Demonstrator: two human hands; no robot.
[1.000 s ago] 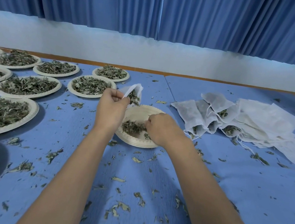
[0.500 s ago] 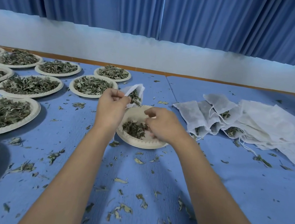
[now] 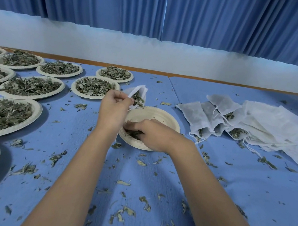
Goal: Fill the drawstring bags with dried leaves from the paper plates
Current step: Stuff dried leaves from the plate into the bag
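My left hand (image 3: 113, 108) pinches the mouth of a white drawstring bag (image 3: 138, 95), held open above the far left rim of a paper plate (image 3: 164, 117). Green dried leaves show inside the bag. My right hand (image 3: 152, 134) reaches into the near side of that plate, fingers curled round the small heap of dried leaves (image 3: 132, 134) left there. The rest of the plate is bare.
Several paper plates heaped with dried leaves (image 3: 31, 86) fill the left of the blue table. A pile of white bags (image 3: 251, 124), some with leaves inside, lies at the right. Loose leaf bits (image 3: 124, 212) are scattered over the cloth.
My right hand has dropped from above the plate down into the leaf heap at its near side. The left hand keeps the bag in about the same place.
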